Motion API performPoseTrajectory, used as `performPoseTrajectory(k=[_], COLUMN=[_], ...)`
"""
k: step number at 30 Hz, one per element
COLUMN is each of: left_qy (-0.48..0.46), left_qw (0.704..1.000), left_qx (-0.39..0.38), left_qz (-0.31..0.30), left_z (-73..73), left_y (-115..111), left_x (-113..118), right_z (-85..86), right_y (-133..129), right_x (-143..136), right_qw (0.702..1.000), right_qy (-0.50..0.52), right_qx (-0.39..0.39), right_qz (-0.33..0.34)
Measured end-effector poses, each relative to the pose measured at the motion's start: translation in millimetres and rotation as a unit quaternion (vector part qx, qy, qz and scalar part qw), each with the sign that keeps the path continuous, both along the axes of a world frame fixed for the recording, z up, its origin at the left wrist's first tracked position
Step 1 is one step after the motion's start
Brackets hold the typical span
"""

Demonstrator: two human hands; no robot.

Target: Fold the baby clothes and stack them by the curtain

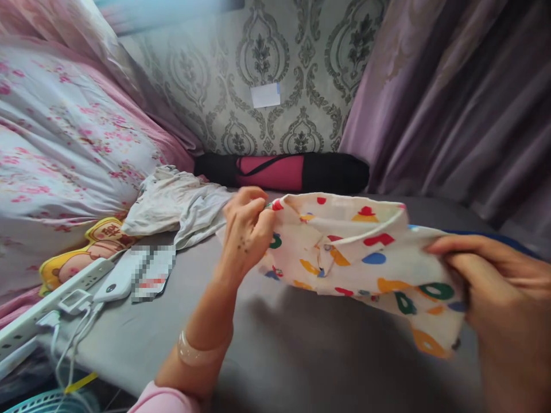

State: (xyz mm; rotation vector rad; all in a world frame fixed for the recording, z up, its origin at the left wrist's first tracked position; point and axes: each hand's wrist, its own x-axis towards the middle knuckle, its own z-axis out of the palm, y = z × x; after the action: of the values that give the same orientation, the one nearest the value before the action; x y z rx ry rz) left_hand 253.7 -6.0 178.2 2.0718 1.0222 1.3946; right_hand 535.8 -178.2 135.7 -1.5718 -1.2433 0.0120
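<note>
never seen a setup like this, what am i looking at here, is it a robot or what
No robot here: these are a person's two bare hands. The single picture comes from a camera worn on that person's head, looking forward and down. The left hand and right hand hold a white printed garment between them, above a grey surface. On that surface lies a crumpled cloth; farther back is a black-and-pink bag. A power strip is at the left.
</note>
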Motion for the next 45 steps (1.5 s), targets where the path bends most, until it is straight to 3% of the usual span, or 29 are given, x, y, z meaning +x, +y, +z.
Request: performPoseTrajectory(k=[1, 5, 8, 15, 19, 24, 35, 41, 45], left_qy=[0.01, -0.003, -0.001, -0.002, -0.011, -0.059, -0.104, -0.097, -0.084], left_qw=[0.998, 0.969, 0.952, 0.907, 0.902, 0.891, 0.865, 0.866, 0.87], left_qx=[-0.051, -0.226, -0.277, -0.359, -0.369, -0.402, -0.414, -0.406, -0.401], left_qz=[-0.03, -0.097, -0.131, -0.22, -0.223, -0.204, -0.262, -0.276, -0.274], left_z=[-6.7, -36.0, -49.0, -59.6, -63.5, -66.9, -65.1, -63.8, -65.0], left_y=[8, 33, 41, 48, 49, 49, 44, 39, 39], left_x=[1, 4, 6, 4, 6, 11, 10, 11, 11], right_z=[4.4, 8.7, 2.4, -17.3, -20.6, -21.1, -21.1, -14.5, -13.1], right_y=[8, 32, 41, 51, 51, 49, 47, 46, 45], right_x=[-7, -19, -15, -3, 1, 7, 8, 3, 0], right_qw=[0.998, 0.988, 0.987, 0.985, 0.982, 0.964, 0.94, 0.93, 0.938], right_qy=[0.057, 0.139, 0.131, 0.102, 0.07, 0.089, 0.155, 0.167, 0.156], right_qx=[0.009, -0.061, -0.093, -0.135, -0.175, -0.235, -0.248, -0.285, -0.27], right_qz=[-0.038, -0.002, 0.015, 0.034, 0.032, 0.08, 0.177, 0.161, 0.153])
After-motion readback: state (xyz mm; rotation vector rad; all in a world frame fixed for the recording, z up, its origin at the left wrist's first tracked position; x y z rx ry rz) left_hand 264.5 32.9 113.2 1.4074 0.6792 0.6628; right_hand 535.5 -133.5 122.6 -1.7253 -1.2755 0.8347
